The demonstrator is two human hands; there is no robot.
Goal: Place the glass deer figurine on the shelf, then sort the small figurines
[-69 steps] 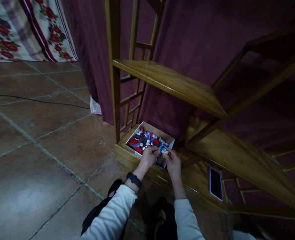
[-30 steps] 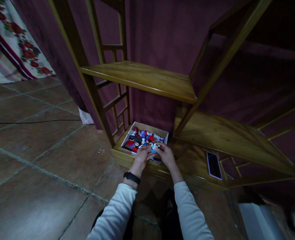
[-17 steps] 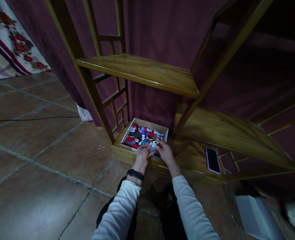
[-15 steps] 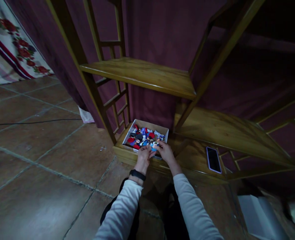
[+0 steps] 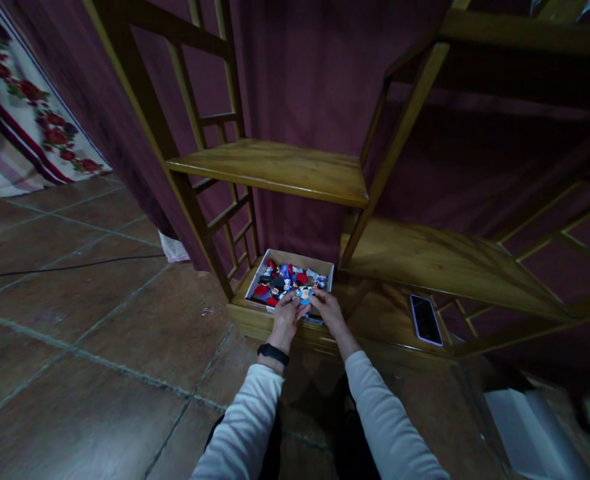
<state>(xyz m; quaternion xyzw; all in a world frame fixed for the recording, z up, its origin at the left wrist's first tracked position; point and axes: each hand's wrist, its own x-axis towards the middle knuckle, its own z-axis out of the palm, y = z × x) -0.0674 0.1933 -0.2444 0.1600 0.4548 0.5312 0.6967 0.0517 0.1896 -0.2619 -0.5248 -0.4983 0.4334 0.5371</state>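
A small blue-and-white cartoon figurine [image 5: 305, 295] is held between both hands, just over the front edge of a shallow cardboard box [image 5: 251, 288]. My left hand [image 5: 287, 316] grips it from the left, its fingers closed; a dark band circles that wrist. From the right, my right hand [image 5: 327, 309] pinches the same figurine with thumb and fingertips. Several colourful figurines [image 5: 277, 283] in red, black, blue and purple fill the box, which rests on the low wooden shelf. My hands hide part of the box's near side.
The wooden shelf unit has a shelf board [image 5: 275, 170] above the box and an upright post [image 5: 395, 150] to its right. A phone [image 5: 426, 320] lies on the low shelf at right. A pale box-like object [image 5: 529, 427] sits on the floor, and a black cable [image 5: 75, 267] crosses the tiles.
The view has tilted and shifted slightly, so the shelf appears lower. Both hands stay on the figurine, which seems turned a little between the fingers.
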